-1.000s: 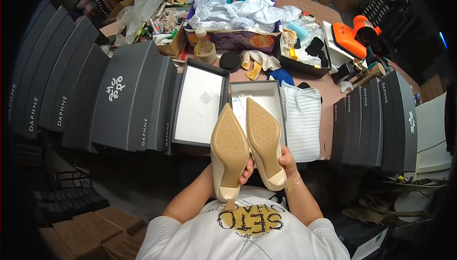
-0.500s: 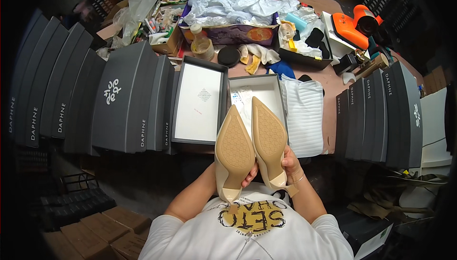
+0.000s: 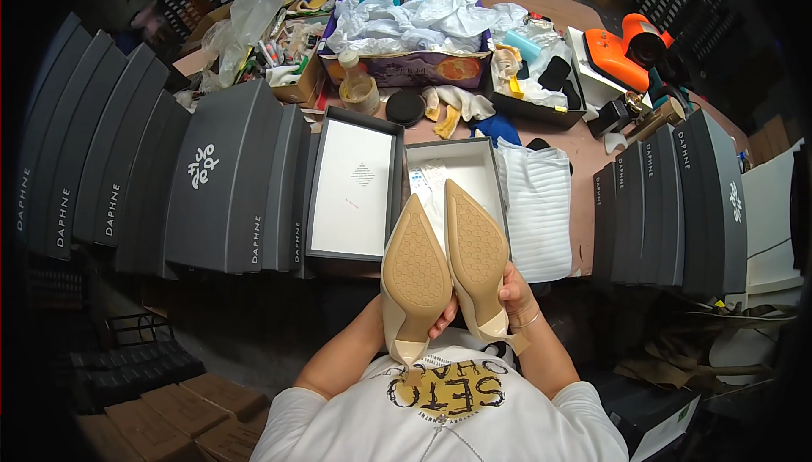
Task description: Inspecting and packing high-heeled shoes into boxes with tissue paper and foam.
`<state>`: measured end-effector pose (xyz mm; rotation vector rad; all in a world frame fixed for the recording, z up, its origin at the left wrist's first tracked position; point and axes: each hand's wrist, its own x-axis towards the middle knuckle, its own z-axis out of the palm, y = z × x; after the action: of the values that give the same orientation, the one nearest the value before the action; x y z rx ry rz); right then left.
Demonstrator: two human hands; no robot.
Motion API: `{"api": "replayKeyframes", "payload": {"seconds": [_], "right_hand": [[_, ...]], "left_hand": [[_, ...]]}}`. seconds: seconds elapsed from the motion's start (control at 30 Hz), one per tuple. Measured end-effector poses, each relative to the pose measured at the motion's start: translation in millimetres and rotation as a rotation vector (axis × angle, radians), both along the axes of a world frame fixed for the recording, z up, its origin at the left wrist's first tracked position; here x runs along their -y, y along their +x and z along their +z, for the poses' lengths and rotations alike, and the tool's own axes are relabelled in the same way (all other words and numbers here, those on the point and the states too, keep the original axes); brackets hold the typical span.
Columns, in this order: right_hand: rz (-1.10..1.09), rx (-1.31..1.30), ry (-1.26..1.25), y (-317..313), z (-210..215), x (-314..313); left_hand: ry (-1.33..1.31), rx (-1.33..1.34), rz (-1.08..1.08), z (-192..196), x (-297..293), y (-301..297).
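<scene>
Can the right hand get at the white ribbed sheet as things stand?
Probably not: the right hand is occupied holding a beige shoe, though the white ribbed sheet lies close by, uncovered.

A worker wears a white short-sleeved T-shirt (image 3: pixel 347 428) with a bold print across the chest, set off by slim jewellery.
The print pairs a mustard-gold patch (image 3: pixel 457 403) with large black lettering (image 3: pixel 420 389) and rows of much smaller dark type; it appears upside down from the head camera. The loose white sleeves (image 3: pixel 292 421) end on the upper arms. A fine silver-toned chain (image 3: pixel 436 440) carries a small pendant (image 3: pixel 441 419), and a thin bracelet (image 3: pixel 527 323) rings the wrist below the right hand (image 3: pixel 517 294).
</scene>
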<state>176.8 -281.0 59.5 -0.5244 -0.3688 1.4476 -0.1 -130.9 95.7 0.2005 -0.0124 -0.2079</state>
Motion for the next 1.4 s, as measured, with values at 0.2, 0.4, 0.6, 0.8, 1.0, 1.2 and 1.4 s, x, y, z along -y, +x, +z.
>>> {"api": "replayKeyframes", "payload": {"seconds": [0.2, 0.4, 0.6, 0.8, 1.0, 1.2, 1.4], "right_hand": [[0.011, 0.097, 0.013, 5.7, -2.6, 1.9], [-0.009, 0.295, 0.040, 20.9, 23.9, 0.1], [-0.034, 0.283, 0.031, 22.2, 18.1, 3.8], [-0.093, 0.260, 0.033, 13.3, 27.2, -2.5], [-0.066, 0.146, 0.033, 12.9, 15.7, -8.7], [-0.121, 0.022, -0.092, 7.0, 24.8, -16.8], [-0.157, 0.044, -0.166, 6.9, 27.5, -22.1]], "left_hand": [[-0.081, 0.059, 0.022, -0.8, -0.3, 3.6], [-0.043, 0.103, -0.052, -2.5, -14.0, 12.5], [-0.055, 0.126, -0.063, 3.1, -14.3, 18.4], [-0.070, 0.135, -0.034, 6.7, -12.5, 20.3], [-0.109, 0.120, -0.020, -14.3, -10.6, 23.0], [-0.166, 0.044, 0.178, -28.8, -0.1, 25.5], [-0.249, -0.146, 0.309, -24.6, 5.7, 27.6]]}}
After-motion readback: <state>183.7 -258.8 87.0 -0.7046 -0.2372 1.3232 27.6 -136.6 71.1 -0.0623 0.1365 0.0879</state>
